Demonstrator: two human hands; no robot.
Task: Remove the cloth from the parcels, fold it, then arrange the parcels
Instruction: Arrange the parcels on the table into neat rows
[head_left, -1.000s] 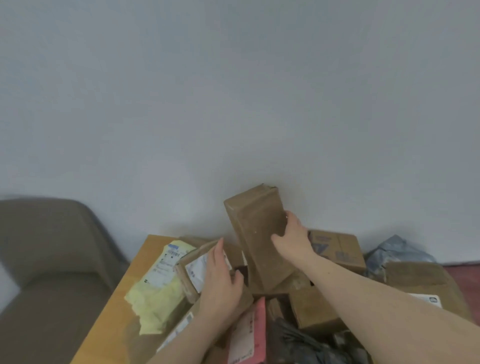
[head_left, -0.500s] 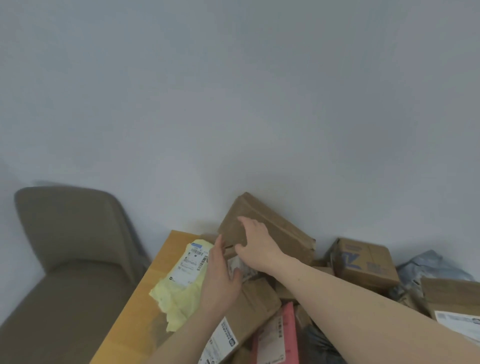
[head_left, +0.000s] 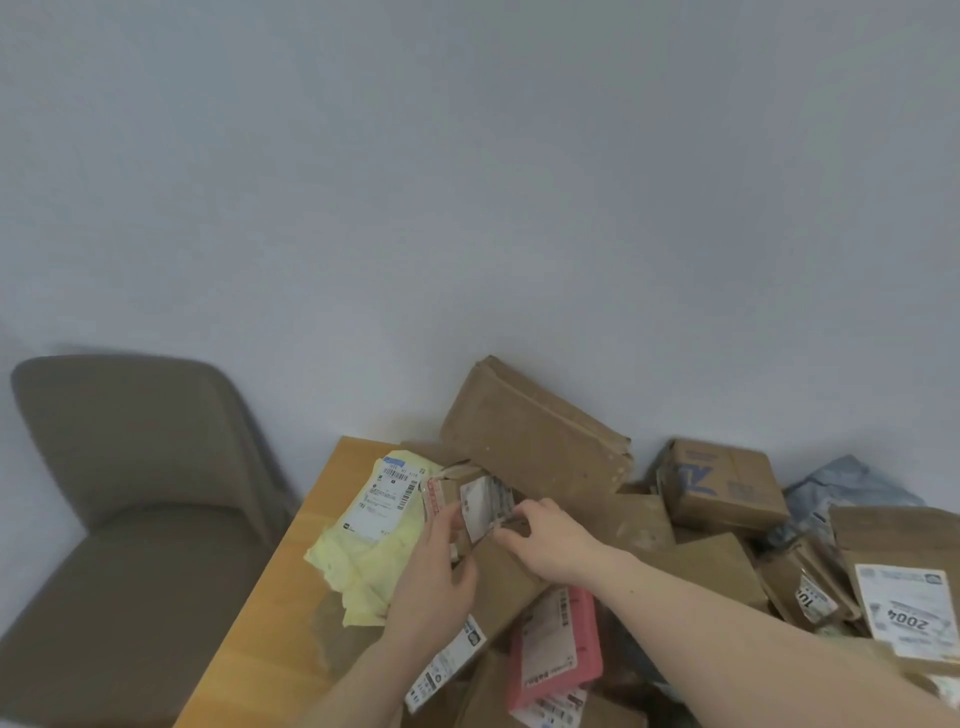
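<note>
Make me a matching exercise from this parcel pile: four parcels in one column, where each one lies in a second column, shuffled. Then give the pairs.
Parcels
1. yellow mailer
2. pink mailer
3. long brown box
4. small labelled box

Places
A. tilted against the wall at the back of the pile
B. held between both hands
C. on the table's left side, nearest the chair
D. near the front of the pile, under the right forearm

Pairs: 1-C, 2-D, 3-A, 4-B
</note>
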